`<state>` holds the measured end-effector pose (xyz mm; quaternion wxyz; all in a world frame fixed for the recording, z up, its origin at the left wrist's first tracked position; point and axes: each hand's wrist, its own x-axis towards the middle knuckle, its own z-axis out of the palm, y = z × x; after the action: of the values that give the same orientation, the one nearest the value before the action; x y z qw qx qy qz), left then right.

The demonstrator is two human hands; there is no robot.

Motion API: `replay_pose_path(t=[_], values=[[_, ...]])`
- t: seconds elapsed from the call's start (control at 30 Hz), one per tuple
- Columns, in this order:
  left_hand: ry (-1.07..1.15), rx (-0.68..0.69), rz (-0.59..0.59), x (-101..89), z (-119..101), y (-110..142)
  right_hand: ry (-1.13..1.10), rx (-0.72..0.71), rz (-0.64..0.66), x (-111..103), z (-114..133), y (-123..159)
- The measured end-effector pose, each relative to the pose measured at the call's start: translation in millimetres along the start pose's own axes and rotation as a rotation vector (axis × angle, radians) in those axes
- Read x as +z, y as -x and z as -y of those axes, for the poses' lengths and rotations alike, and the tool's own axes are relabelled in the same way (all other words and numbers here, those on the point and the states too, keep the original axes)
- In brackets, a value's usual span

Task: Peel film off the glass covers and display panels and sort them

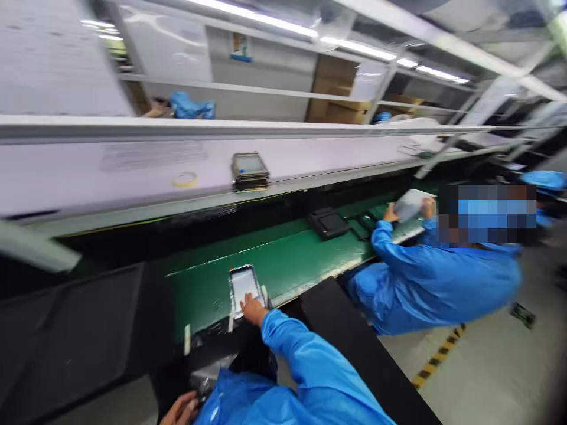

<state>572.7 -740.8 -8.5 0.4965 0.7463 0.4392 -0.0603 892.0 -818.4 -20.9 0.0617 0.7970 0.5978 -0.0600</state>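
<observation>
**Right hand on the panel, belt side!**

There's the panel (243, 289), a pale glass screen in a dark frame, sitting on the green belt (283, 265) right at the near edge. The right hand (254, 310) is on it, fingertips (243, 303) down on the lower part of the glass, fingers close together, blue sleeve (301, 360) stretched out behind. Is that a real grip? Can't call it from here. The left hand (179, 410) is low at seven o'clock from the panel, curled, right beside a shiny plastic-wrapped item (206, 381); whether it's holding that, I can't tell.

Out at two o'clock, a black tray (330, 223) lies on the belt. Past it, at three o'clock, a co-worker (434, 289) in a blue smock has both hands up on a pale sheet (410, 205). At twelve o'clock, a stack of framed panels (250, 171) sits on the white shelf (133, 171) above the belt, with a roll of tape (185, 179) at eleven o'clock. Farther back are a blue bag (192, 106) and cardboard boxes (339, 97). Down at four o'clock, yellow-and-black tape (436, 357) runs along the floor.
</observation>
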Motion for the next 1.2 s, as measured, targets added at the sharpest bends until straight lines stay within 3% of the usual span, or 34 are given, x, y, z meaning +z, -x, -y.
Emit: replay_pose_path(t=[0.07, 0.13, 0.33, 0.53, 0.8, 1.03, 1.13, 1.2], values=[[0.267, -0.025, -0.004, -7.6, 22.7, 11.3, -0.010, -0.040, 0.082, 1.1, -8.7, -12.8], [0.385, -0.039, -0.033, -12.9, 35.3, 14.3, -0.015, -0.069, 0.155, 2.0, -16.7, -22.8], [0.441, -0.049, -0.073, -21.0, 46.9, 15.8, 0.012, -0.055, 0.316, 0.9, -21.1, -36.1], [0.435, -0.050, -0.086, -21.9, 46.6, 20.0, 0.036, -0.033, 0.348, -3.7, -7.8, -42.6], [0.443, -0.055, -0.076, -23.4, 42.7, 14.0, -0.042, 0.036, 0.224, -12.0, 22.0, -24.5], [0.468, -0.020, -0.058, -28.4, 19.5, 2.9, -0.401, 0.159, 0.030, -74.9, -17.5, -31.5], [0.521, -0.003, 0.029, -29.2, -3.0, -6.2, -0.686, 0.361, -0.096, -104.4, -29.8, -20.2], [0.571, -0.082, 0.108, -29.0, -25.7, -15.5, -0.917, 0.537, -0.241, -117.3, -25.1, -1.4]])
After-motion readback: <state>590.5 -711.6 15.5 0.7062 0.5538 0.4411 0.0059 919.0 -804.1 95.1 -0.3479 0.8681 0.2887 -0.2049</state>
